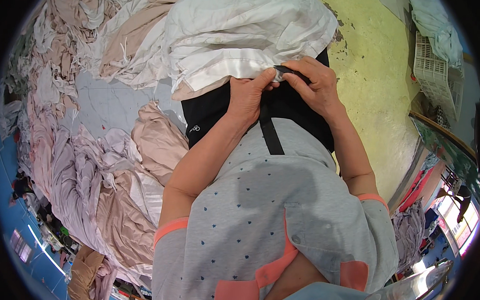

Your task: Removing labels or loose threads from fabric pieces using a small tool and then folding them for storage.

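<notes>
- White cloth (246, 25): bunched over the person's lap, on the black garment (209, 111); its bulk spreads away from the body, longer from left to right than from front to back.
- Smooth hem band (221, 67): along the cloth's near edge, its long axis running left to right, its right end at the hands.
- Left hand (248, 94): fingers closed in a pinch on the cloth's edge, thumb on top and pointing right.
- Right hand (317, 84): fingers closed around a slim black tool (286, 69); how far its blades or ends stand apart, I cannot tell.
- Black tool: at the hem's right end, its tip pointing left toward the left thumb, long axis nearly crosswise, sloping slightly down to the right.
- Pink and white fabric heaps (118, 207): to the left.
- Yellow floor (373, 113): to the right.
</notes>
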A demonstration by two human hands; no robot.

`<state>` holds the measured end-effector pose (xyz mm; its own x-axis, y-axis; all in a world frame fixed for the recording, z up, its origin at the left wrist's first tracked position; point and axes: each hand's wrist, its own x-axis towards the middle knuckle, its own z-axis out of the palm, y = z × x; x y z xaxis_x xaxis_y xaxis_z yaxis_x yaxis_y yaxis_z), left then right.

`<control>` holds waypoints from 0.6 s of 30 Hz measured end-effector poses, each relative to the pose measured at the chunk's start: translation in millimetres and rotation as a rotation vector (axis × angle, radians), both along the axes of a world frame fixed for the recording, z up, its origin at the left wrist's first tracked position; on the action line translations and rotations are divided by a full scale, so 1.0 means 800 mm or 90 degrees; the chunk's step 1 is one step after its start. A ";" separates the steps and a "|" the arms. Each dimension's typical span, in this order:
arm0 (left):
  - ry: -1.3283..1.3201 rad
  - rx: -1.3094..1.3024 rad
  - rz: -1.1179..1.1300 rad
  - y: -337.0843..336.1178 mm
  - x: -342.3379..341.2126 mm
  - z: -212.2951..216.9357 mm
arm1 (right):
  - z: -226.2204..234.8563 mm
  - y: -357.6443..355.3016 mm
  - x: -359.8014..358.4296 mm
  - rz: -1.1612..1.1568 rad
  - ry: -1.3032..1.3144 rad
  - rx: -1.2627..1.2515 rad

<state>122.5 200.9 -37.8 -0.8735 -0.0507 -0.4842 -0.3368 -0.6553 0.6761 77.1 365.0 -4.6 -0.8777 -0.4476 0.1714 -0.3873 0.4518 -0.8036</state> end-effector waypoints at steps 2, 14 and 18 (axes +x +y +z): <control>0.003 0.007 -0.004 -0.001 0.001 -0.001 | -0.001 0.000 -0.001 0.003 0.008 0.002; 0.004 0.004 0.011 -0.004 -0.004 -0.002 | -0.019 0.019 -0.003 -0.162 -0.067 -0.198; 0.044 -0.009 0.036 -0.020 -0.001 0.015 | -0.014 0.036 -0.013 -0.208 -0.067 -0.099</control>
<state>121.8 185.0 -26.1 -0.9002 -0.1070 -0.4222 -0.2521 -0.6626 0.7053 66.5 393.5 -15.6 -0.9863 -0.1166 0.1165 -0.1545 0.4073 -0.9001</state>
